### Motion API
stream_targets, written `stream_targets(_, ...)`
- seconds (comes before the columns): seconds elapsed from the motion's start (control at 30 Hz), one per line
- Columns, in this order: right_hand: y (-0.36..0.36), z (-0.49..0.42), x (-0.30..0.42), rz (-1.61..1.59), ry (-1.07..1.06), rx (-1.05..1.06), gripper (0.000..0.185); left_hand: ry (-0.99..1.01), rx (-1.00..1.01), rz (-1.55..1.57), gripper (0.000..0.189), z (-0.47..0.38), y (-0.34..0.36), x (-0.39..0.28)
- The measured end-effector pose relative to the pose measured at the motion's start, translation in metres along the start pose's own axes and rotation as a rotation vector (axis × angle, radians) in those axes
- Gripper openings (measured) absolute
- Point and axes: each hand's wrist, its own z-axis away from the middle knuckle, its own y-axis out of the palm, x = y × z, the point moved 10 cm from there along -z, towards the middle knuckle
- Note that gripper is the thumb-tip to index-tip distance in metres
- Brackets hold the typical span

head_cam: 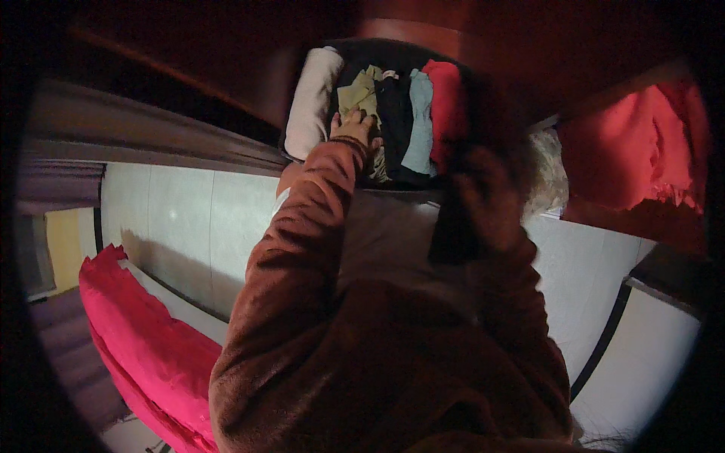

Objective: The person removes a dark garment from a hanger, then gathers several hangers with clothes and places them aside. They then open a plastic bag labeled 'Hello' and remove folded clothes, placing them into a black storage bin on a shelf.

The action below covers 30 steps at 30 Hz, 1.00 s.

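In front of me is a dark open container (391, 45) holding rolled and folded cloths side by side. My left hand (354, 127) rests with spread fingers on an olive-green cloth (359, 96). To its left stands a thick cream cloth roll (313, 105); to its right are a black cloth (395, 122), a light blue cloth (420, 124) and a red cloth (446, 107). My right hand (487, 192), blurred and in shadow, is at the container's near right corner. A black piece of cloth (453, 235) hangs from it; its fingertips are hard to make out.
Dark reddish wooden surfaces (419, 28) surround the container's far side. Red fabric (628, 147) lies at the right, beside a pale crumpled item (546, 170). Bright pink fabric (153, 351) drapes over something at lower left. Pale tiled floor (181, 198) shows below.
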Motion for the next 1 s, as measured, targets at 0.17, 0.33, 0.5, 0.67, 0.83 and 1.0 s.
stream_targets(0.17,0.136,-0.080,-0.021,0.189,0.126,0.052,0.073,-0.050,0.136,-0.046,0.065,-0.001,0.013,-0.018)
stream_targets(0.33,0.188,-0.095,-0.101,0.284,0.540,0.075,0.067,-0.038,0.215,-0.255,0.048,0.006,0.026,-0.031)
stream_targets(0.5,0.173,-0.095,-0.150,0.382,0.594,0.268,0.060,-0.022,0.001,-0.200,0.050,0.019,0.010,-0.010)
stream_targets(0.67,0.142,-0.109,-0.211,0.103,0.660,0.039,0.058,0.111,-0.107,-0.163,0.055,0.021,-0.001,0.010)
stream_targets(0.83,0.142,-0.106,-0.193,0.126,0.594,-0.048,0.052,0.017,0.147,-0.124,0.060,0.021,0.007,0.014)
stream_targets(1.0,0.167,-0.099,-0.117,0.029,0.356,-0.122,0.030,0.003,0.196,-0.122,0.052,0.027,-0.001,0.005)
